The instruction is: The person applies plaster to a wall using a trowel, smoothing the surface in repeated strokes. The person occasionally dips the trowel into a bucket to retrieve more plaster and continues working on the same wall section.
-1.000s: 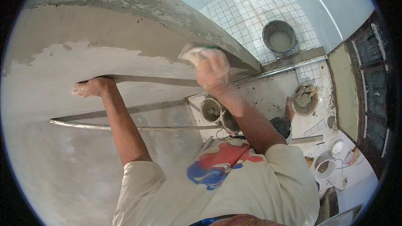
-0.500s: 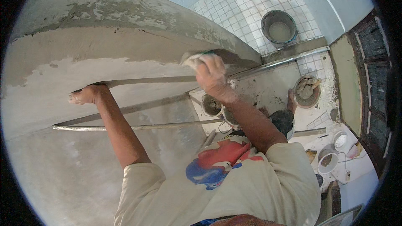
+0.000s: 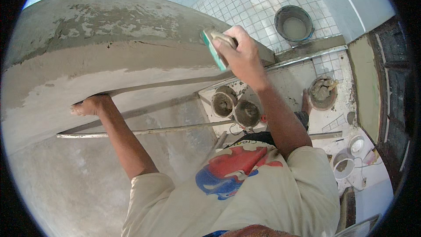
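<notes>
My right hand (image 3: 245,57) is raised near the far end of the curved grey plastered wall (image 3: 131,52). Its fingers are wrapped round the pale handle of a plastering float (image 3: 215,50) with a green edge. The float is tilted and looks lifted off the plaster. At the left, my left hand (image 3: 90,105) rests against the paler lower face of the wall, fingertips stretched leftward, with no tool visible in it. A dark narrow band runs along the wall from this hand toward the right. The damp plaster above shows a thin crack.
A long thin strip (image 3: 144,132) runs below my left forearm. Two buckets of mortar (image 3: 222,102) stand past my shirt. A dark bucket of greyish water (image 3: 293,24) sits on white tiles, and a mortar basin (image 3: 322,93) lies at right. A white pail (image 3: 343,166) stands nearer.
My right hand has moved right and up with the float, which has turned to show its green edge. My left hand stays at about the same place on the wall.
</notes>
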The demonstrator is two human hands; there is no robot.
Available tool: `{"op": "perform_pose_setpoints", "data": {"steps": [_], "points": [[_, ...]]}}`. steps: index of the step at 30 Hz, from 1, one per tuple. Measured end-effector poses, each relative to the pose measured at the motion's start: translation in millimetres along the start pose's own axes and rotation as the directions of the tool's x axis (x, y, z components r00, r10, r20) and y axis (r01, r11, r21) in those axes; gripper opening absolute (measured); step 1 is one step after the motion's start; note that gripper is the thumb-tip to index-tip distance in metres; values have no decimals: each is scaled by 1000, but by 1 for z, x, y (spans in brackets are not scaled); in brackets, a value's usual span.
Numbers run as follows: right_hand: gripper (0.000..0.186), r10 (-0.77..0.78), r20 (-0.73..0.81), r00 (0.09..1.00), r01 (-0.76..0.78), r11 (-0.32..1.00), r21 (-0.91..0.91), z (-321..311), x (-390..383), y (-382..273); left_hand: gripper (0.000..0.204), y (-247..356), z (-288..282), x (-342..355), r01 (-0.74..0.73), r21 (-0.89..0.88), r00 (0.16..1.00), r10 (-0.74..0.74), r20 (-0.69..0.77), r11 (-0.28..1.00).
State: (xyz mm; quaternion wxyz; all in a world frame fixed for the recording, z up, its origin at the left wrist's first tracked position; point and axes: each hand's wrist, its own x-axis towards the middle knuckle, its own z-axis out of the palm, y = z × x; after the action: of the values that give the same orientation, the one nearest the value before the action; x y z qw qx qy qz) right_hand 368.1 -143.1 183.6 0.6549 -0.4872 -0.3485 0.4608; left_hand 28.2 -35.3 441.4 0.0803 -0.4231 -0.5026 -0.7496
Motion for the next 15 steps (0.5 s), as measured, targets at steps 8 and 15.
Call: {"op": "perform_pose_setpoints", "data": {"steps": [8,15], "points": [[38,112,-69,991,-119,986,-114,-21,51,43,59,25,9,-23,162,-139,979,-141,150,977],[36,79,-66,995,-84,993,-81,3,16,24,46,-11,-18,24,88,-241,968,-26,248,966]]}}
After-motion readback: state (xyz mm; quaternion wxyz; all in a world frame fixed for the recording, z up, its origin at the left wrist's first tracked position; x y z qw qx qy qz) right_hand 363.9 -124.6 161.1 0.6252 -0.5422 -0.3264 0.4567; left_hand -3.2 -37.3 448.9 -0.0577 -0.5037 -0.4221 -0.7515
